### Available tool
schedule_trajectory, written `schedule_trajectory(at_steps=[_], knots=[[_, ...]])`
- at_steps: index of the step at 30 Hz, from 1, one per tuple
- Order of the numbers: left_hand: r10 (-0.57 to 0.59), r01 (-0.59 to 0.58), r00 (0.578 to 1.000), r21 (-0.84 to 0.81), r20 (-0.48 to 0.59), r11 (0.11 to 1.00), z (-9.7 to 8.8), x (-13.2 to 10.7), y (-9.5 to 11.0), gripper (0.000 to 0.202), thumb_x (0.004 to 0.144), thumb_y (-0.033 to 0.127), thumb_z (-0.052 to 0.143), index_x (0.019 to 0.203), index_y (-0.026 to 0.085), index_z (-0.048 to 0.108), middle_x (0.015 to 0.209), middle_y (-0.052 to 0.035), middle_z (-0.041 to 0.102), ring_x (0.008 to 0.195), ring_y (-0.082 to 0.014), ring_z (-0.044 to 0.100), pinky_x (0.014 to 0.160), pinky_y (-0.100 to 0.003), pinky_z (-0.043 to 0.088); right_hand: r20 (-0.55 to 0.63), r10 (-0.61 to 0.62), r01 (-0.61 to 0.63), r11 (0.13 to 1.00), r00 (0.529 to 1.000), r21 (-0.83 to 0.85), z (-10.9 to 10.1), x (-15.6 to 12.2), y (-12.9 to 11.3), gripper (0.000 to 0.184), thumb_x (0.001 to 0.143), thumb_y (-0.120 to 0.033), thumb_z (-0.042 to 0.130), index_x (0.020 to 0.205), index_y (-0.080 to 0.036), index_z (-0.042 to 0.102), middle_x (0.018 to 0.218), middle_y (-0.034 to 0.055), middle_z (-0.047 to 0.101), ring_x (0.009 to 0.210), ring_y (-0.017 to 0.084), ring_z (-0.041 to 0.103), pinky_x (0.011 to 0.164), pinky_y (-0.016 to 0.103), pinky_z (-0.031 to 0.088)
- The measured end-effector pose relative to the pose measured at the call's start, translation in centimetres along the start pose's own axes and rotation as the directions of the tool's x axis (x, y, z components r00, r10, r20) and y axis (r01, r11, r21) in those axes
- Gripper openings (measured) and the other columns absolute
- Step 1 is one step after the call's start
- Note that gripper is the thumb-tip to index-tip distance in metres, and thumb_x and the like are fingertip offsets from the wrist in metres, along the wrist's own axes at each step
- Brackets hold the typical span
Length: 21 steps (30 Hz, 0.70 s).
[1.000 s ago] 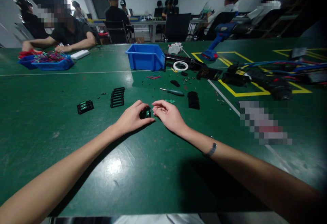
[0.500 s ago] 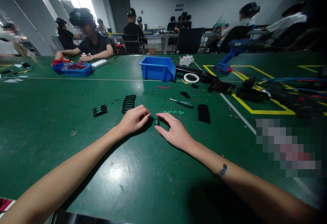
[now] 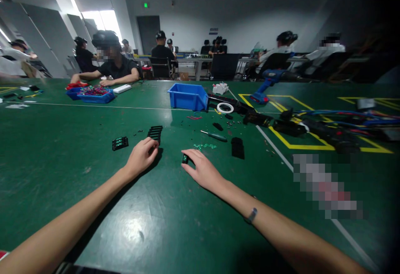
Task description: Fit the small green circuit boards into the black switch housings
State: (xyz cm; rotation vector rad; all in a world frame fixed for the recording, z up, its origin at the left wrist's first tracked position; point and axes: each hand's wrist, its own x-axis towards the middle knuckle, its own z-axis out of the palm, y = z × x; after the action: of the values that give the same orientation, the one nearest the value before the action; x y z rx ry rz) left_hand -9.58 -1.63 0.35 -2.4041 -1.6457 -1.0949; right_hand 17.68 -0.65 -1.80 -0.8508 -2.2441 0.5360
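Observation:
My left hand (image 3: 142,155) is at the near end of a row of slim black plastic bars (image 3: 155,132). Its fingers are curled together, and whatever lies between the fingertips is hidden. My right hand (image 3: 203,170) has thumb and index finger at both ends of a small black part with a green piece in it (image 3: 185,158), down at the table. Just beyond that hand lies a scatter of small translucent green pieces (image 3: 204,146). To the left, several black parts with green pieces in them (image 3: 120,143) stand side by side.
Beyond my hands lie a screwdriver (image 3: 214,135), a black stack (image 3: 238,147), a white ring (image 3: 225,108) and a blue bin (image 3: 187,97). A blue cordless drill (image 3: 265,84) and cables (image 3: 337,115) are at right. Across the table a person sits by blue trays of wires (image 3: 96,94).
My left hand has moved left, away from my right hand, to the row of black bars. My right hand stays by the small black part, its fingers now closer about it. The view has tilted up.

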Motion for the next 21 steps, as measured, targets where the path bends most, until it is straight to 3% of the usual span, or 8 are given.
schedule_trajectory(at_steps=[5,12,21], knots=[[-0.071,0.071,0.996,-0.01,-0.057,0.997,-1.0,-1.1,-1.1,0.019,0.1,0.029,0.05,0.095,0.018,0.065,0.089,-0.0056,0.064,0.08,-0.0202,0.06,0.074,-0.031,0.045,-0.023,0.031,-0.032,0.998,0.999,-0.049,0.2,0.0,0.2,0.043,0.093,-0.026,0.069,0.135,-0.019,0.059,0.123,0.0136,0.065,0.118,0.027,0.06,0.104,0.045,0.05],[-0.063,0.057,0.991,0.055,0.12,0.997,-0.1,-0.9,-3.4,0.025,0.097,0.04,0.055,0.101,0.02,0.068,0.098,-0.007,0.066,0.094,-0.0244,0.063,0.084,-0.033,0.049,-0.069,0.087,-0.098,0.981,0.994,-0.166,0.2,-0.3,0.2,0.039,0.09,-0.039,0.074,0.122,-0.017,0.066,0.111,0.0108,0.062,0.106,0.025,0.06,0.097,0.04,0.051],[-0.043,0.054,0.981,-0.051,0.189,0.997,0.0,-1.0,-2.9,0.03,0.1,0.044,0.053,0.104,0.02,0.07,0.104,-0.0073,0.073,0.096,-0.0243,0.068,0.087,-0.033,0.05,-0.039,0.063,-0.07,0.979,0.997,-0.193,0.1,-0.1,0.5,0.028,0.094,-0.037,0.071,0.11,-0.015,0.069,0.105,0.011,0.065,0.106,0.025,0.059,0.097,0.04,0.049]])
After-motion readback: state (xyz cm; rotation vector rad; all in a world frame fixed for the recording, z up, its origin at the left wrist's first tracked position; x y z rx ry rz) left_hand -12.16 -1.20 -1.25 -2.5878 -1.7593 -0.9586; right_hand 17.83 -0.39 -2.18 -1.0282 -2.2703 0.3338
